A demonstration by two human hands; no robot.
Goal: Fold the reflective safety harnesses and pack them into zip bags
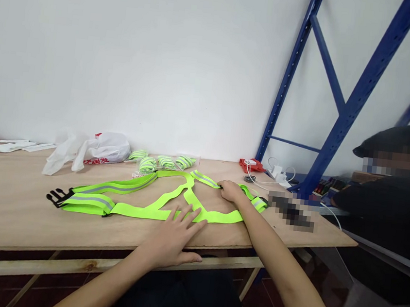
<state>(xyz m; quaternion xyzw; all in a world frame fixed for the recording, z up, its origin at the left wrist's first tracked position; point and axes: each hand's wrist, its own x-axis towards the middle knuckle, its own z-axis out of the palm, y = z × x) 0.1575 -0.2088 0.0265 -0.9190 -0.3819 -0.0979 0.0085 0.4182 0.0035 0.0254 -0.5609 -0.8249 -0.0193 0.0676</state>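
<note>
A neon-yellow reflective vest (129,210) made of elastic straps with grey stripes lies spread out on the wooden table (13,201). Black buckle prongs (57,197) stick out at its left end. My left hand (172,238) rests with fingers spread, its fingertips on the lower band near the middle. Farther up and to the right, my right hand (231,191) has its fingers curled over a shoulder strap (205,178), by a small black piece. My right forearm hides part of the vest's right side.
Several folded neon straps in clear packets (147,164) sit against the wall, beside a white plastic bag (108,147). White papers (10,145) lie far left. A red bundle (252,165), white cables and a blurred dark object (290,211) are on the right. Past the blue rack (341,114) is a person (393,202).
</note>
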